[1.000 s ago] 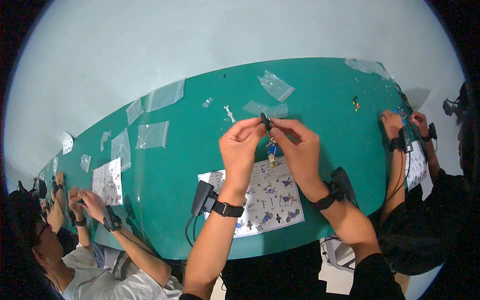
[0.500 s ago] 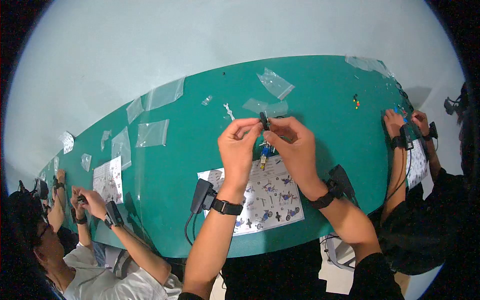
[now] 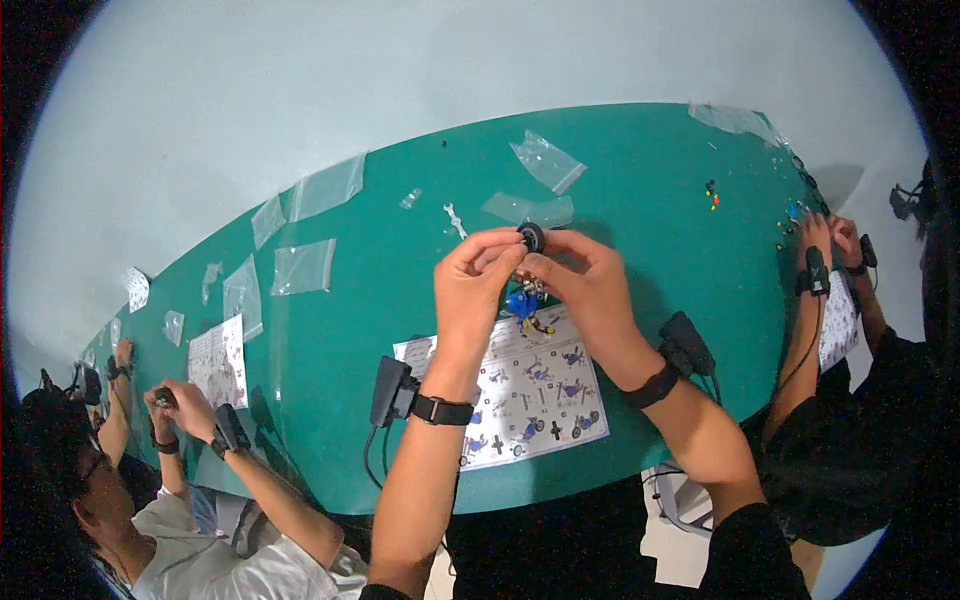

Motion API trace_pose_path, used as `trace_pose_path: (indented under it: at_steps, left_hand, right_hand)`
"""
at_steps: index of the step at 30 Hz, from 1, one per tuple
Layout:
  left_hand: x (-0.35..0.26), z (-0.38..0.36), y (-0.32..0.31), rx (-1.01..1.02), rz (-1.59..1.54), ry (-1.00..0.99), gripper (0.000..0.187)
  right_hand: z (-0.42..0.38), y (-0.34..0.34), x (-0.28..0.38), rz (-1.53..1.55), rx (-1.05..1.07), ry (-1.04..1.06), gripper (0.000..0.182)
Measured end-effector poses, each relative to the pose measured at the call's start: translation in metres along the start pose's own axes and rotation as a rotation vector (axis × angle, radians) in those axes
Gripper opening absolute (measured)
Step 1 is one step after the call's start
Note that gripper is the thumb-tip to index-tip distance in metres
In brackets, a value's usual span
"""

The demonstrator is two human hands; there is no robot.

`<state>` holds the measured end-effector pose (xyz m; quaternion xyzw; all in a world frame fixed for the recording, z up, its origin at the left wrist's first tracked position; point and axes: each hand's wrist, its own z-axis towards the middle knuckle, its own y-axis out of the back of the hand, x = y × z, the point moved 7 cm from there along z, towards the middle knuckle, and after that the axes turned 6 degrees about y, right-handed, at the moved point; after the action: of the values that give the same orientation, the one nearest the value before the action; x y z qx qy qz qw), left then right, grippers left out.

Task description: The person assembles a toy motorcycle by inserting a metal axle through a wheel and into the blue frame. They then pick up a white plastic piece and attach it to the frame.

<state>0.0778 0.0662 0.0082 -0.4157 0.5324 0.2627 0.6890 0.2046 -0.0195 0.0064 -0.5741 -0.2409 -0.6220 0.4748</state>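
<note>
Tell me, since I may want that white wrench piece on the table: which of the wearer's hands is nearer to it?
Left. The left hand is just below and right of the white wrench piece; the right hand is farther right, past the small model both hands hold.

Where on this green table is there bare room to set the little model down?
Bare green lies right of the hands, between the instruction sheet and the small coloured pieces. Another patch sits left of the sheet, below the flat plastic bag. The far edge is cluttered with bags; both ends hold neighbours' hands.
</note>
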Motion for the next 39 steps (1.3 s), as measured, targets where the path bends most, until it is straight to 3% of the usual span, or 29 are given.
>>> trace_pose_path:
  at_steps: [5,8,11,15,18,24,31,39]
  left_hand:
    - [-0.002,0.003,0.006,0.096,0.063,0.022,0.018]
    - [-0.009,0.005,0.019,-0.130,0.143,-0.006,0.018]
    - [-0.013,0.008,0.038,-0.132,0.290,0.013,0.020]
    - [-0.018,0.000,0.053,-0.070,0.875,-0.052,0.024]
    - [-0.039,-0.009,0.030,-0.086,0.982,-0.286,0.025]
    - [-0.010,-0.009,0.010,0.163,0.628,-0.032,0.021]
    - [0.000,-0.004,0.014,0.112,0.511,0.004,0.014]
    - [-0.004,-0.003,0.016,0.019,0.361,-0.014,0.021]
  right_hand:
    - [-0.003,-0.004,-0.009,0.284,0.008,-0.218,0.032]
    - [-0.001,-0.006,-0.011,0.379,-0.005,-0.242,0.030]
    - [0.005,0.003,-0.014,0.391,0.017,-0.263,0.028]
    - [0.016,0.022,-0.014,0.375,0.083,-0.294,0.029]
    - [0.016,0.023,-0.012,0.298,0.084,-0.312,0.029]
    - [0.015,0.015,-0.016,0.325,0.172,-0.291,0.031]
    - [0.014,0.017,-0.016,0.228,0.119,-0.270,0.032]
    - [0.012,0.019,-0.018,0.204,0.092,-0.298,0.029]
